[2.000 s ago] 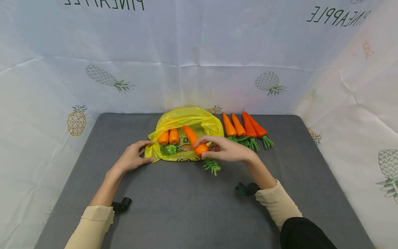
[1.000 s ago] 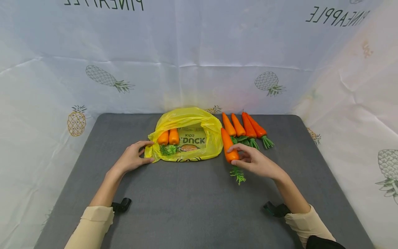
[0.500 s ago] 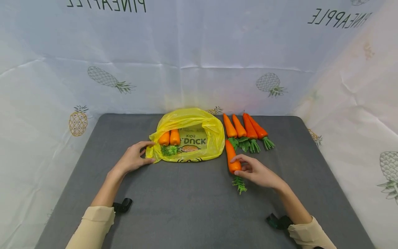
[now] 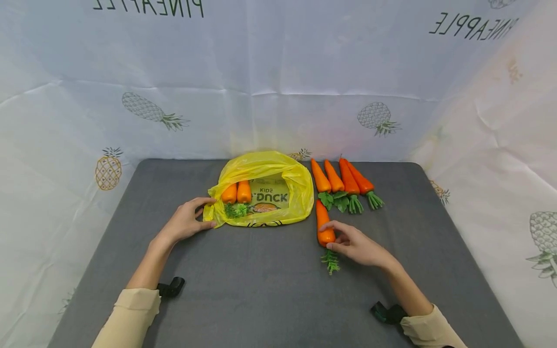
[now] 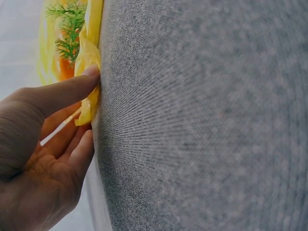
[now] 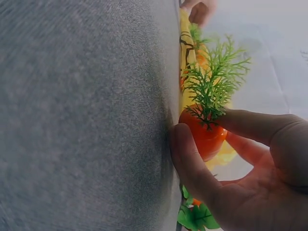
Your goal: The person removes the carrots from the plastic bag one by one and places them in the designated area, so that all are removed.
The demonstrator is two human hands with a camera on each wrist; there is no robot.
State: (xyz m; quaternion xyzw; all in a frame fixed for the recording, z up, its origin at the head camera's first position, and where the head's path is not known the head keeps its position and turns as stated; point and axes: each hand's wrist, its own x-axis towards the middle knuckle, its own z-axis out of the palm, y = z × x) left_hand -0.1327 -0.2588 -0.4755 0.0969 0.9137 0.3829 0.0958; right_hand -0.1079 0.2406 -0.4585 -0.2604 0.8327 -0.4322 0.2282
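My left hand (image 4: 184, 220) pinches the left edge of a yellow plastic bag (image 4: 301, 186), which lies with its mouth toward me. In the left wrist view the thumb presses on the bag's plastic (image 5: 87, 55), fingers behind it. Inside the bag are two orange carrots (image 4: 244, 192) with feathery green tops. To the right of the bag, my right hand (image 4: 359, 246) holds another carrot (image 4: 322, 217) by its thick end, its tip pointing away from me. The right wrist view shows thumb and forefinger on either side of the carrot (image 6: 206, 137), close over the table, its green fronds sticking up.
Several more carrots (image 4: 336, 176) lie in a row behind the held one, at the table's back edge, their leaves (image 4: 341, 201) close to its tip. The grey table (image 4: 261, 290) ends at a white pineapple-print curtain (image 4: 270, 111).
The right hand has brought the carrot out from the bag's mouth, to the right, then toward me and down in front of the carrot row. The left hand has stayed at the bag's edge.
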